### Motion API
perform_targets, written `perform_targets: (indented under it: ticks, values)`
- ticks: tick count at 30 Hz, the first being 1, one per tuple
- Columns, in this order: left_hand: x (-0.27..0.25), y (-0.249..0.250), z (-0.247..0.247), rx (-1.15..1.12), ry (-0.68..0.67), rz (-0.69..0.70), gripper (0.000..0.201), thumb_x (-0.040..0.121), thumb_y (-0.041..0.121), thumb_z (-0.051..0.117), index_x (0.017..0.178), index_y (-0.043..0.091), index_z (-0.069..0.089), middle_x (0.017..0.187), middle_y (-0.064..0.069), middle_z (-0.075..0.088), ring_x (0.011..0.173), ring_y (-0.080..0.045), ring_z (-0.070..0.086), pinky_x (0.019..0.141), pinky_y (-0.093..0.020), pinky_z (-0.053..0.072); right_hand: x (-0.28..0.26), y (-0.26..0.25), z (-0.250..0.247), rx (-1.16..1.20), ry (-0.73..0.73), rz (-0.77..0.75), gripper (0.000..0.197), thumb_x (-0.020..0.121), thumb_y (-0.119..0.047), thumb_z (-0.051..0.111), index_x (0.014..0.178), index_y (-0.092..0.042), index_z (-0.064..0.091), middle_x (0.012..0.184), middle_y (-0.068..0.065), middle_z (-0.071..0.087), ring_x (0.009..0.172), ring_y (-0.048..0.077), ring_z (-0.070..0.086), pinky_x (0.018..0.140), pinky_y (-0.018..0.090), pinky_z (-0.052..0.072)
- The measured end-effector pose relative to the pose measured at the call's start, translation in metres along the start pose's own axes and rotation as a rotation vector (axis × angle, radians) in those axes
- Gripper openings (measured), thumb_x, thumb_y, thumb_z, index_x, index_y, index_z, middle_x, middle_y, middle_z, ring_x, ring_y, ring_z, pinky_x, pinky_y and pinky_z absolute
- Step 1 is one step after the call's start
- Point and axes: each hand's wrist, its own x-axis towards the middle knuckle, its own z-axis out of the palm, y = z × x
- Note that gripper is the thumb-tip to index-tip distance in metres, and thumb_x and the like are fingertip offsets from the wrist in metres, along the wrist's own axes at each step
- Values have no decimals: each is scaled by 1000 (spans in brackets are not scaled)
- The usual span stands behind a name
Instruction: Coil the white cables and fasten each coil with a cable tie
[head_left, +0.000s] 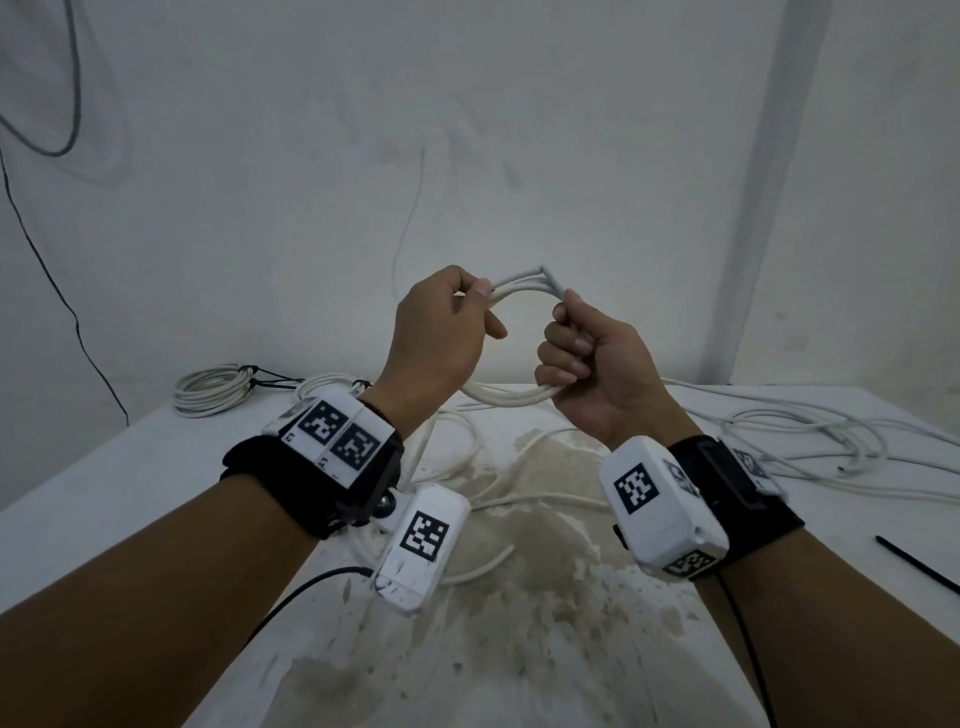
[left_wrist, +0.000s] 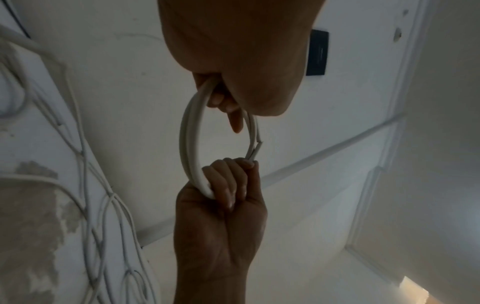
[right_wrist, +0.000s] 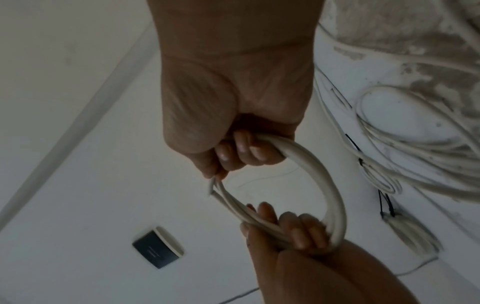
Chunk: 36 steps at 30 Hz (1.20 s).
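A small coil of white cable (head_left: 511, 393) hangs in the air above the white table (head_left: 124, 467), held on both sides. My left hand (head_left: 441, 332) grips its left side, thumb and fingers closed on the strands (right_wrist: 262, 221). My right hand (head_left: 582, 353) clenches the right side in a fist (left_wrist: 226, 185). The cut cable end (head_left: 540, 271) sticks out at the top between the hands. The coil's ring (left_wrist: 188, 144) shows two or three turns (right_wrist: 335, 185). A black cable tie (head_left: 917, 564) lies on the table at the right.
A tied coil (head_left: 213, 389) with black ties lies at the table's back left. Loose white cables (head_left: 810, 436) sprawl over the right side and under my wrists. A stained patch (head_left: 545, 545) covers the table's middle. The wall stands close behind.
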Motion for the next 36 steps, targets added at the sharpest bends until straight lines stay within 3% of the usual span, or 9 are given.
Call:
perform_targets:
  ticks: [5, 7, 11, 14, 17, 21, 28, 33, 36]
  values:
    - [0, 0, -5, -214, 32, -132, 25, 104, 25, 45, 96, 7, 60, 75, -1, 75, 41, -15, 50, 42, -23, 40, -4, -1, 3, -168, -36, 41, 28, 100, -27, 50, 75, -14, 52, 49, -7, 26, 38, 7, 21, 39, 19, 25]
    - [1, -3, -3, -140, 52, -88, 25, 103, 28, 47, 90, 12, 61, 71, 1, 73, 41, -13, 43, 43, -25, 36, -4, -3, 6, -126, -45, 44, 29, 100, -30, 50, 75, -16, 52, 49, -8, 26, 39, 7, 23, 43, 19, 30]
    - [2, -9, -1, 26, 116, 22, 25, 103, 28, 47, 87, 15, 61, 67, 4, 71, 45, -1, 47, 58, -27, 41, -5, -5, 11, -61, -92, 52, 29, 99, -33, 50, 76, -17, 55, 49, -9, 30, 40, 7, 27, 48, 20, 38]
    - [2, -13, -2, 102, 173, 70, 26, 104, 27, 46, 90, 11, 62, 64, 7, 68, 50, 1, 51, 57, -13, 39, -6, -6, 15, -125, -94, 30, 20, 94, -30, 54, 88, -13, 61, 51, -7, 35, 41, 7, 32, 50, 21, 43]
    - [2, -15, -1, 141, 228, 57, 26, 104, 26, 45, 91, 12, 62, 62, 10, 65, 59, 3, 56, 60, -8, 37, -2, -1, 19, -298, 44, -53, 13, 101, -21, 54, 103, -9, 59, 60, 0, 47, 45, 11, 37, 50, 25, 44]
    - [1, -15, 4, 135, 279, -18, 25, 104, 27, 43, 93, 13, 61, 65, 9, 66, 71, -6, 60, 71, -25, 44, 1, 8, 22, -426, 143, -210, 11, 101, -15, 55, 110, -11, 49, 72, 7, 57, 47, 13, 41, 45, 26, 41]
    - [4, -7, 5, 132, 316, -83, 26, 105, 28, 41, 97, 13, 60, 66, 8, 66, 81, -15, 64, 80, -35, 49, 0, 11, 21, -692, 151, -363, 10, 102, -18, 53, 97, -10, 53, 80, 7, 68, 46, 15, 48, 45, 29, 46]
    - [-2, -15, 7, 177, 314, -54, 26, 105, 29, 40, 97, 12, 58, 76, 2, 69, 82, -17, 64, 77, -33, 48, 0, 7, 22, -476, 156, -275, 28, 103, -30, 51, 86, -11, 60, 79, 7, 68, 46, 14, 45, 47, 26, 43]
    - [0, -18, 8, 144, 367, -103, 25, 105, 29, 38, 97, 13, 56, 84, -1, 70, 82, -15, 62, 70, -25, 42, -6, 9, 23, -334, 86, -168, 38, 104, -37, 45, 84, -9, 61, 82, 12, 69, 50, 16, 48, 53, 30, 51]
